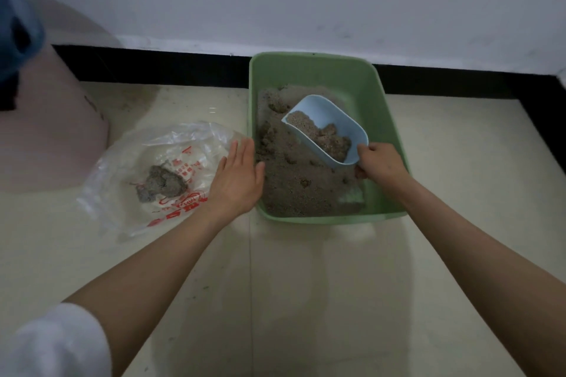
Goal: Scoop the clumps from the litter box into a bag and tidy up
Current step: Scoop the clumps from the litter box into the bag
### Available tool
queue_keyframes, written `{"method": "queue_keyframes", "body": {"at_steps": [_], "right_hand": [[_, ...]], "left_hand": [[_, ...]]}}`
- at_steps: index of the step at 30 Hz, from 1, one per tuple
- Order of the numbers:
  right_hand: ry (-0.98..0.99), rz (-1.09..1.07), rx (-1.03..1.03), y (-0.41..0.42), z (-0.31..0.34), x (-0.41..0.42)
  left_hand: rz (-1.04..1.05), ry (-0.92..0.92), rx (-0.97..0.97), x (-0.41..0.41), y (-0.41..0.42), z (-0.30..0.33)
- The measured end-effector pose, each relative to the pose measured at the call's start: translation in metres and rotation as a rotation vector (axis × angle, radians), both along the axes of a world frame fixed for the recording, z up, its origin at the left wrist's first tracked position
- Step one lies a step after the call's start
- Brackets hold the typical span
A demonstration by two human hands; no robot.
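Left hand [237, 179]: fingers straight, palm down, arm extended. Right hand [379, 162]: fingers curled, apparently gripping; forearm extended, bare.

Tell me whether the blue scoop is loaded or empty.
Loaded: the blue scoop, gripped by the right hand, holds litter and clumps above the litter box.

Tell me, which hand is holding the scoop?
The right hand grips the blue scoop over the green litter box. The left hand is flat, holding nothing.

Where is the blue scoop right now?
The blue scoop is over the green litter box, right of the plastic bag, full of litter and held by the right hand.
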State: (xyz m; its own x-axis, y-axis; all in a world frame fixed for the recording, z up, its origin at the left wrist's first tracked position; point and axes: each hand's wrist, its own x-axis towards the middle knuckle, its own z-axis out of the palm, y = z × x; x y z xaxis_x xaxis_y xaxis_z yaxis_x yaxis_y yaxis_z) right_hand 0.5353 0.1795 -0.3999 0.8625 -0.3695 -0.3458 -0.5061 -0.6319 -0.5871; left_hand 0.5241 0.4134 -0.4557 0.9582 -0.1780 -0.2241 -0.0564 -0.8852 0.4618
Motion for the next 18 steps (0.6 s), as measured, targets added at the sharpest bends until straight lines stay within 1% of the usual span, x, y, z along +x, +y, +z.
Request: {"method": "queue_keyframes", "body": {"at_steps": [4,6,8,11,13,14,16,18], "right_hand": [[-0.035,0.018,0.167,0.042,0.027,-0.013],[-0.032,0.04,0.217,0.061,0.036,-0.019],[-0.006,0.109,0.228,0.086,0.04,-0.024],[0.069,0.253,0.176,0.122,0.041,-0.028],[0.129,0.334,0.114,0.144,0.041,-0.028],[0.167,0.375,0.063,0.155,0.04,-0.026],[0.243,0.43,-0.018,0.176,0.036,-0.02],[0.277,0.476,-0.089,0.198,0.028,-0.012]], "left_hand": [[0.035,-0.214,-0.138,-0.036,0.038,0.007],[0.085,-0.288,-0.156,-0.054,0.06,0.002],[0.187,-0.323,-0.141,-0.068,0.094,-0.006],[0.382,-0.325,-0.018,-0.078,0.143,-0.014],[0.494,-0.281,0.043,-0.081,0.168,-0.019],[0.528,-0.252,0.025,-0.081,0.177,-0.02],[0.599,-0.17,-0.089,-0.078,0.189,-0.02],[0.682,-0.141,-0.154,-0.074,0.195,-0.019]]}}
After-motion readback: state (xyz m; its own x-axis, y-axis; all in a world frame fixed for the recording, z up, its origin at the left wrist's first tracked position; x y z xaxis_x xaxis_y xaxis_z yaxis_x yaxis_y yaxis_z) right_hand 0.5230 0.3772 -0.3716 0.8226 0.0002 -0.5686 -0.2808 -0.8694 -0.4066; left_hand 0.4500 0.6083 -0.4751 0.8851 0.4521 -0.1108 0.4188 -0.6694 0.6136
